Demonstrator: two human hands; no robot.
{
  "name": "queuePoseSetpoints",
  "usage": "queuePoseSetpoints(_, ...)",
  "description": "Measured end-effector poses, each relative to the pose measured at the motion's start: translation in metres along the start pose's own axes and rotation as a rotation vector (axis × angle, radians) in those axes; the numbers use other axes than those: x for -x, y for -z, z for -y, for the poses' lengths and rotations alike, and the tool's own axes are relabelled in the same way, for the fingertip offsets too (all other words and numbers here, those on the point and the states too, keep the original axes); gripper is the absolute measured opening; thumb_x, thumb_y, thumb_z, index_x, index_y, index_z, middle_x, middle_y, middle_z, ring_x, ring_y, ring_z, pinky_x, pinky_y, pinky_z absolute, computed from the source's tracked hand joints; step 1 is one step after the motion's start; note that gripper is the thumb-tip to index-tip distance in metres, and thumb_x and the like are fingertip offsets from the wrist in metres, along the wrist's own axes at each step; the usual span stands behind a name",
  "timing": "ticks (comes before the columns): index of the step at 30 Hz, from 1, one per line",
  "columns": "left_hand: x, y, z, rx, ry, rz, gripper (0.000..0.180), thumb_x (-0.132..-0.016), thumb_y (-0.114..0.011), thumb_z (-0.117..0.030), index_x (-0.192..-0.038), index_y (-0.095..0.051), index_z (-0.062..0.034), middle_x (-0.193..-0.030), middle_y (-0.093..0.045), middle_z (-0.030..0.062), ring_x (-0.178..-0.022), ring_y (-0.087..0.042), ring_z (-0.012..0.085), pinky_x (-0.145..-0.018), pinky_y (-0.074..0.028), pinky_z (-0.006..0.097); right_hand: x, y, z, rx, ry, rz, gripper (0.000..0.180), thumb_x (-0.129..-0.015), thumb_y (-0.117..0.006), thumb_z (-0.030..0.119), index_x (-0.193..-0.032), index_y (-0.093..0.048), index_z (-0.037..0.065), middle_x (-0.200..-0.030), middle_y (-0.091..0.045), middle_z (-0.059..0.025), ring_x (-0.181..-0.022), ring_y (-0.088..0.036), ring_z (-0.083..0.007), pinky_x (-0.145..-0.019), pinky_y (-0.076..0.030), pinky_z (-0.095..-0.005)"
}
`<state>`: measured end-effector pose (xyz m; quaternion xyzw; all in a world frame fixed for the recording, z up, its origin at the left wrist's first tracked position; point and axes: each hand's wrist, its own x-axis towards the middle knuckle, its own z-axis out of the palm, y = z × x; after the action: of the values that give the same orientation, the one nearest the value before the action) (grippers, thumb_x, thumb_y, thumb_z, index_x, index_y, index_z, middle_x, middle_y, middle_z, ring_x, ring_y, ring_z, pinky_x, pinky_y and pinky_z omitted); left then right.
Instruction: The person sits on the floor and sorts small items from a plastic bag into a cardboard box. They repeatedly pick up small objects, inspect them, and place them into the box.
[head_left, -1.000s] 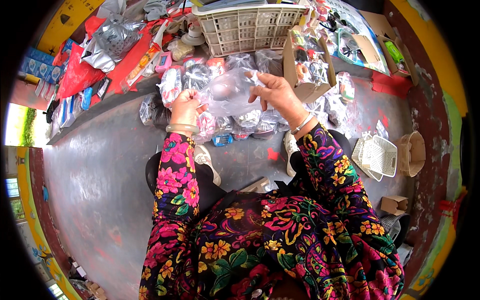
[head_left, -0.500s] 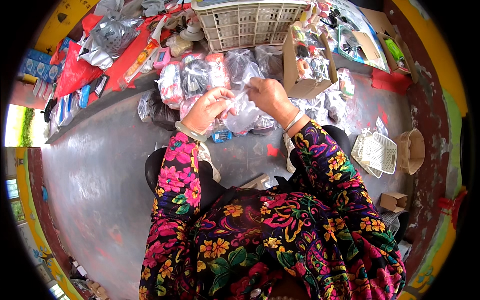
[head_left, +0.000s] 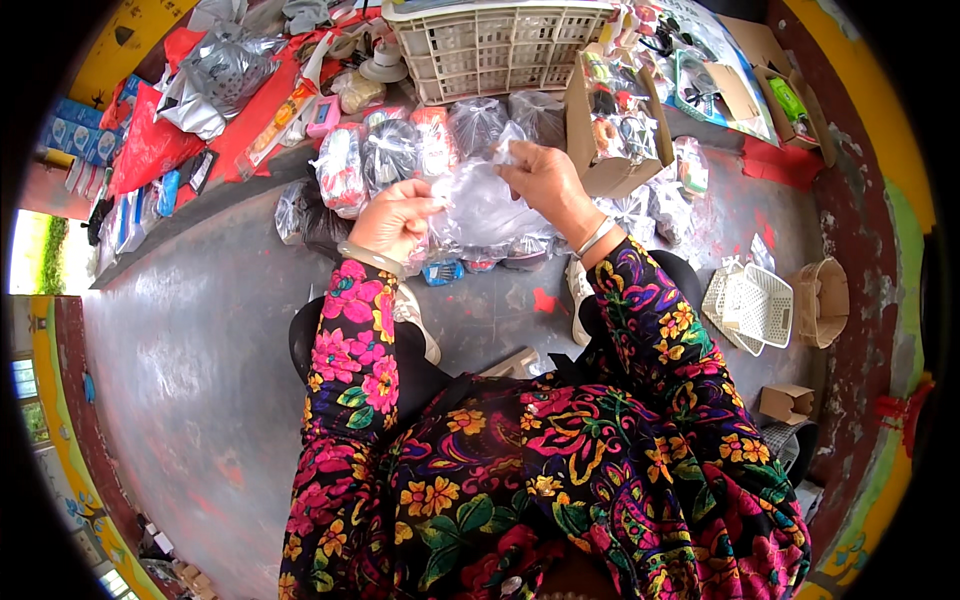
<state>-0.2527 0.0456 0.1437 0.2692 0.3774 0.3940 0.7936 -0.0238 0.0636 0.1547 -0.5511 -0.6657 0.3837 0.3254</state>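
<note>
Left hand (head_left: 398, 218) closed, fingertips pinched on the left edge of a clear plastic bag (head_left: 480, 205). Right hand (head_left: 545, 180) likewise closed, thumb and fingers pinching the bag's upper right corner. Bag held off the floor between both hands, stretched in front of the chest, crumpled and see-through; contents not discernible. Metal bangle on each wrist, floral sleeves behind.

Directly below and beyond the bag: a row of filled clear packets (head_left: 390, 155) lying on the grey concrete floor (head_left: 200, 340), some with red and dark contents. Just beside the right hand: an open cardboard box (head_left: 605, 130) standing upright, packed with small coloured items. Behind the packets: a cream plastic crate (head_left: 500, 45) with lattice walls. To the left: red sheeting (head_left: 150, 150) with a crumpled silver foil bag (head_left: 215, 75) on top. Well apart on the right: a small white lattice basket (head_left: 755, 305) lying tilted on the floor, a brown paper container (head_left: 825, 300) next to it, and a small cardboard box (head_left: 785, 402) lower down.
</note>
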Motion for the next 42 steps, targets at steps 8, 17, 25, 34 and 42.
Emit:
queuePoseSetpoints(8,0.006,0.013,-0.015,0.314,-0.138,-0.227,0.008,-0.076,-0.054,0.004,-0.083,-0.054,0.0002,-0.077,-0.058,0.0094,-0.066,-0.055,0.0124,-0.053,-0.046,0.019,-0.004,0.024,-0.006,-1.006,-0.259,-0.009,0.017,-0.08,-0.055,0.012,-0.094,-0.06,0.004,-0.062,-0.057,-0.0019,-0.048,-0.048,-0.0069,-0.044,-0.034,-0.0165)
queuePoseSetpoints(17,0.012,0.022,-0.023,0.35,-0.105,-0.112,0.006,-0.078,-0.058,-0.01,-0.077,-0.054,-0.005,-0.051,-0.041,-0.0011,-0.045,-0.038,0.0088,-0.038,-0.025,0.02,-0.005,0.036,-0.011,-0.966,-0.342,0.059,0.012,-0.079,-0.057,0.016,-0.082,-0.059,0.004,-0.065,-0.057,-0.0025,-0.053,-0.051,-0.0091,-0.047,-0.036,-0.0177)
queuePoseSetpoints(25,0.012,0.007,-0.019,0.102,-0.388,-0.304,0.013,-0.079,-0.059,-0.016,-0.078,-0.053,-0.0054,-0.046,-0.04,-0.0007,-0.035,-0.035,0.0083,-0.034,-0.023,0.021,-0.003,0.02,0.007,-0.357,0.212,-0.454,0.013,-0.081,-0.053,0.013,-0.085,-0.056,0.002,-0.077,-0.06,-0.0055,-0.065,-0.056,-0.0119,-0.053,-0.041,-0.0195)
queuePoseSetpoints(34,0.006,-0.03,-0.01,-0.096,-0.427,-0.204,0.012,-0.083,-0.055,-0.016,-0.085,-0.053,-0.0035,-0.053,-0.05,0.0019,-0.045,-0.047,0.0088,-0.04,-0.03,0.017,0.01,-0.03,-0.005,-1.333,-0.605,0.269,0.019,-0.081,-0.057,0.012,-0.094,-0.054,-0.002,-0.088,-0.059,-0.0116,-0.076,-0.06,-0.0178,-0.054,-0.046,-0.019)
queuePoseSetpoints(42,0.011,-0.036,-0.009,-0.179,-0.398,-0.12,0.012,-0.084,-0.054,-0.014,-0.085,-0.053,-0.003,-0.053,-0.049,0.0015,-0.046,-0.047,0.0091,-0.043,-0.032,0.018,-0.013,-0.028,0.005,-1.555,-0.437,0.047,0.012,-0.078,-0.059,0.006,-0.087,-0.053,0.001,-0.079,-0.057,-0.0064,-0.07,-0.059,-0.0159,-0.053,-0.047,-0.0199)
